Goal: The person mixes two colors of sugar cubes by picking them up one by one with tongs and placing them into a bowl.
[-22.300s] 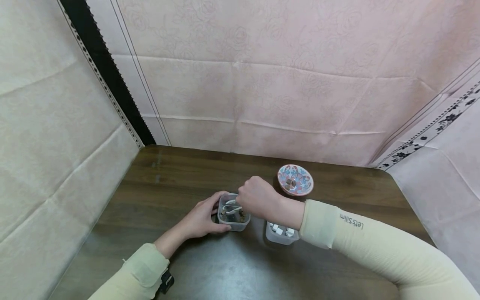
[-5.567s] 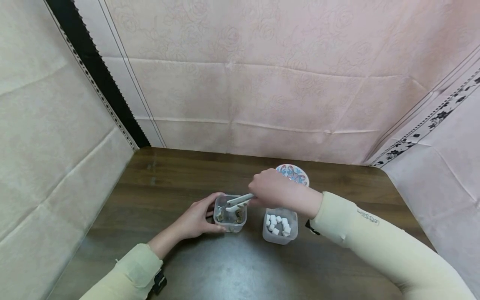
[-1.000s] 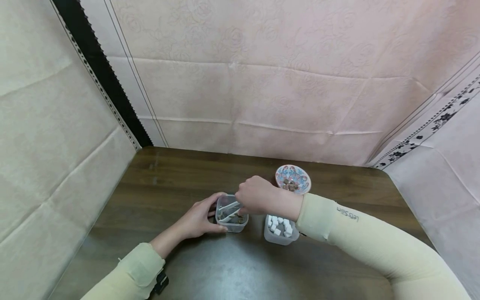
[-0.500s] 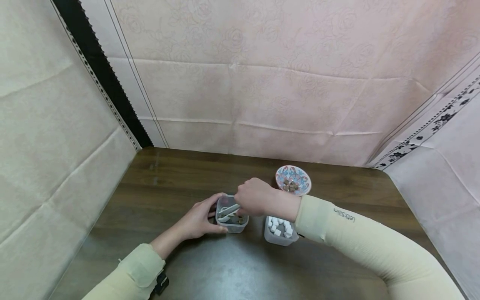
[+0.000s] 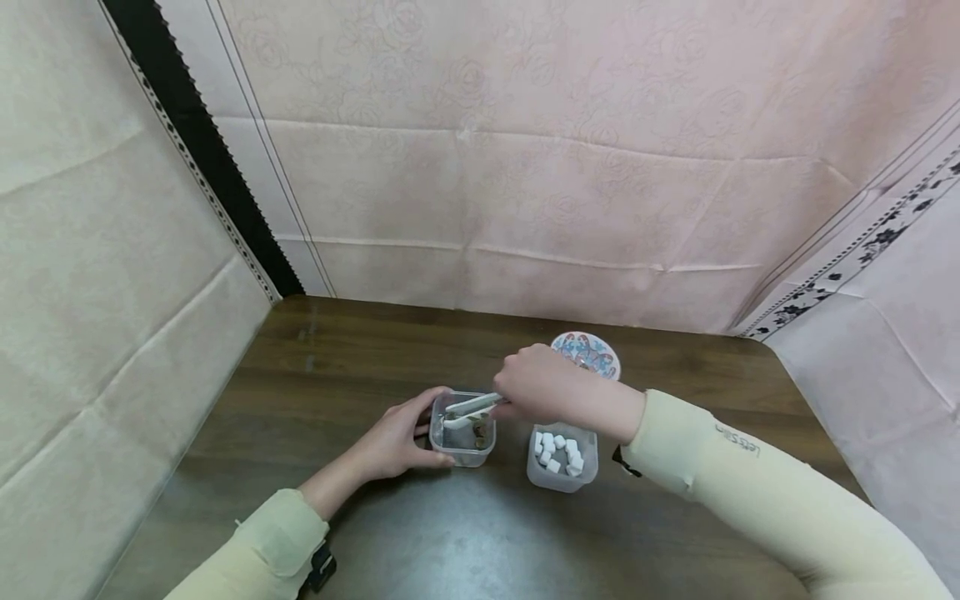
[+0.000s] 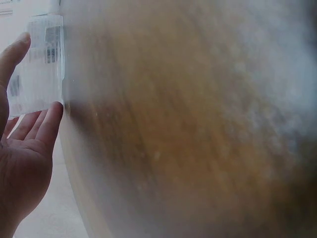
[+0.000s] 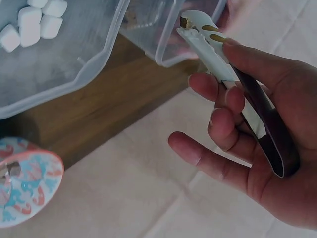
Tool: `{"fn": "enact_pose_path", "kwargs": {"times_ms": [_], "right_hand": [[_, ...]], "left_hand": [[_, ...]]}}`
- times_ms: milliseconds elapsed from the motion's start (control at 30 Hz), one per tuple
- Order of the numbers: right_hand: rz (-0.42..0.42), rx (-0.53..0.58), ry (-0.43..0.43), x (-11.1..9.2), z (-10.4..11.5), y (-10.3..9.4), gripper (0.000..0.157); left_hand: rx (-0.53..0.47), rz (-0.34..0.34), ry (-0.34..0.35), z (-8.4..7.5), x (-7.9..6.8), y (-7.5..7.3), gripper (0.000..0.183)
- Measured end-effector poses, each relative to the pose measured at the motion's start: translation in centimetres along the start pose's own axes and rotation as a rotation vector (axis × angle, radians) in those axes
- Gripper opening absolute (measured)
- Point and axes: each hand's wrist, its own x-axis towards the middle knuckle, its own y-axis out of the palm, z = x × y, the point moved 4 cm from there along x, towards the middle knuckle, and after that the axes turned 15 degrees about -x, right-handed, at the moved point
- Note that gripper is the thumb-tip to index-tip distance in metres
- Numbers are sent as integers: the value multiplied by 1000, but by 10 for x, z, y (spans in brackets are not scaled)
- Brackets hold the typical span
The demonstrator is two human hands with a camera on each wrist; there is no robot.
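Note:
My left hand [image 5: 397,433] holds a small clear plastic container [image 5: 468,457] by its left side, thumb at the near side and fingers at the far side. A few brown pieces [image 5: 480,433] lie in its bottom. With the thumb and fingers of my right hand [image 5: 536,379] I grip small tongs [image 7: 210,57], pale-tipped with a dark bent end. Their tips are over the left container, and a small brown cube [image 7: 185,22] sits between them. The patterned bowl [image 5: 581,346] behind my right hand is partly hidden; brown pieces [image 7: 12,170] show in it in the right wrist view.
A second clear container [image 5: 561,483] with several white cubes [image 5: 547,446] stands right of the held one, below my right forearm. The brown wooden table [image 5: 360,350] ends at cloth-covered walls [image 5: 480,208] at the back and sides.
In the last half second my right hand has lifted and moved right with the tongs, now covering part of the bowl. Since 22 seconds ago, the bowl has gained brown pieces. My left hand stays put.

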Motion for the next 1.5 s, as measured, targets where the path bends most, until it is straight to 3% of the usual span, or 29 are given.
{"fn": "enact_pose_path", "kwargs": {"times_ms": [133,467,833,1000,1500], "right_hand": [[-19,54,31,-16,-11,-2,43],[-144,51,110,-59,-43,-3,42],[-119,100,203,-90,-77,4,36],[-122,95,237,-99,-90,10,41],[12,108,315,-101,-125,51,42]], "left_hand": [[9,-3,-9,1,0,1,84],[20,-12,-19,-1,-2,2,89],[11,-3,-26,-2,-2,3,88],[5,-2,-29,-1,-2,3,88],[18,-8,-41,0,-2,3,90]]}}
